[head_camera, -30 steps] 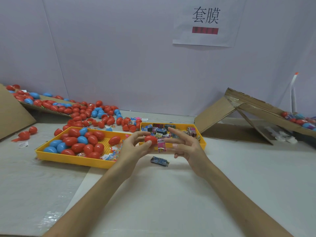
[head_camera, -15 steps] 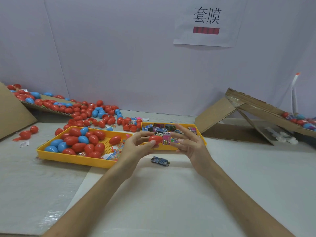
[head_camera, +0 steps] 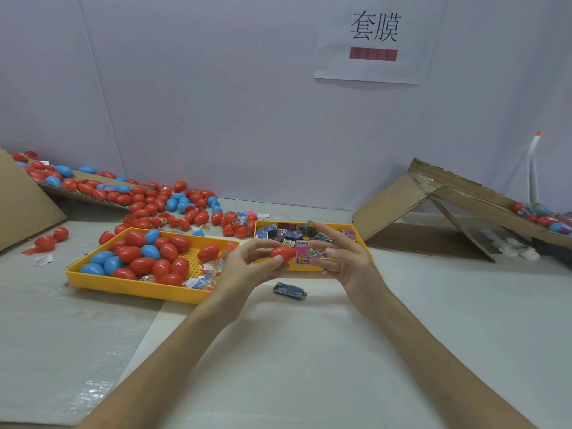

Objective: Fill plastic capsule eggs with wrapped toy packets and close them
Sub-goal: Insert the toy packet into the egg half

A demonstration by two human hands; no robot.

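Note:
My left hand (head_camera: 247, 267) holds a red capsule egg (head_camera: 283, 253) between thumb and fingers, in front of the right yellow tray. My right hand (head_camera: 346, 261) pinches a pink wrapped toy packet (head_camera: 302, 252) right beside the egg, its other fingers spread. The packet touches the egg's right end. The left yellow tray (head_camera: 136, 287) holds several red and blue eggs. The right yellow tray (head_camera: 360, 239) holds several wrapped packets.
A loose blue packet (head_camera: 290, 291) lies on the table below my hands. Many red and blue eggs (head_camera: 161, 202) are scattered behind the trays and on a cardboard ramp at the left. A folded cardboard ramp (head_camera: 448, 212) with more eggs stands at the right.
The packet in my right hand has moved up and left until it meets the egg. Both hands have risen slightly and drawn together.

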